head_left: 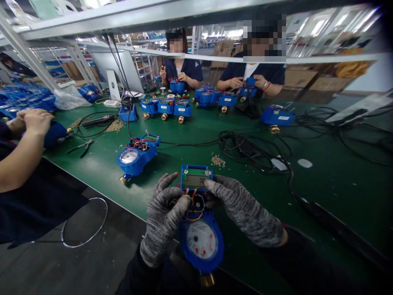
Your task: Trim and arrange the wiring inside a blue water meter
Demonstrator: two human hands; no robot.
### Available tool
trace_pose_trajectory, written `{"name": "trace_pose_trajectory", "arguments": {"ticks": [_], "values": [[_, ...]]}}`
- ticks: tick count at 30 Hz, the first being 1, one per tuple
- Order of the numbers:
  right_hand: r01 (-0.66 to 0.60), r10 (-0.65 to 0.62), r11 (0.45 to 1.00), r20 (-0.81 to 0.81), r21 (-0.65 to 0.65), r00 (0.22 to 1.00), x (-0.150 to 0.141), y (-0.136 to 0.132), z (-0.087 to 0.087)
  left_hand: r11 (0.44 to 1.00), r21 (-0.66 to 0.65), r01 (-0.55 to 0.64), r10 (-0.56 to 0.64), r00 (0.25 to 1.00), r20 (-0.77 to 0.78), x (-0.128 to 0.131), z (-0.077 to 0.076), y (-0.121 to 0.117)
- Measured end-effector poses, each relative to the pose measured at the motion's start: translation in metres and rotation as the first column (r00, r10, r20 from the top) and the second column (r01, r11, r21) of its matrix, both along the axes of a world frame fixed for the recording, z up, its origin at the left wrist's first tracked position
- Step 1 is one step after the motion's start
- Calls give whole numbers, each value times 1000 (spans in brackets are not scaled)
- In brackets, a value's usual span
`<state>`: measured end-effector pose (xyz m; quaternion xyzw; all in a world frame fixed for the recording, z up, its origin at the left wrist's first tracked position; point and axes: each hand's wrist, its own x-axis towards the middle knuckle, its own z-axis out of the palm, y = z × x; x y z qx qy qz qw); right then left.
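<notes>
A blue water meter (pixel 201 241) with a round dial, a brass fitting and a lit-up digit display sits at the table's near edge. Its housing is uncovered, showing coloured wires and a green circuit board around the display. My left hand (pixel 166 215), in a grey knit glove, grips the meter's left side, thumb over the wiring. My right hand (pixel 242 209), gloved alike, holds the right side of the display end, its thumb at the screen's edge. Some fingertips are hidden behind the housing. Another opened blue meter (pixel 138 155) with loose wires lies ahead to the left.
Several blue meters (pixel 166 107) stand farther back, before two co-workers. At left are pliers (pixel 81 147), a black power tool (pixel 98 120) and a neighbour's arm (pixel 27 143). Small screws (pixel 217 160) lie in a heap beside coiled black cables (pixel 245 145). A metal shelf beam (pixel 153 22) crosses overhead.
</notes>
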<state>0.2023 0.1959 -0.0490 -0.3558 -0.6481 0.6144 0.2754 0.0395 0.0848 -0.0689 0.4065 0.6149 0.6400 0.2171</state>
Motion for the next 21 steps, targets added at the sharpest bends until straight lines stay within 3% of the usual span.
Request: {"name": "trace_pose_trajectory", "arguments": {"ticks": [4,6,10,16,19,21], "values": [[-23,24,997,4,-69,1000,-1,1,-3,988,60,-144,150,984,-100,-9,6,-7],[-31,32,998,19,-47,999,-1,1,-3,988,76,-131,144,969,-199,-10,9,-7],[-8,-5,973,53,232,999,4,1,-3,999,-45,-28,12,944,-330,-9,13,3],[-51,-2,830,94,555,996,20,-3,-16,995,-100,24,-63,910,-409,-4,14,19],[-87,1,777,137,624,991,26,0,-21,986,-160,39,-91,939,-331,-4,10,21],[-121,27,781,161,613,987,27,2,-19,982,-183,53,-107,947,-301,-7,7,21]]}}
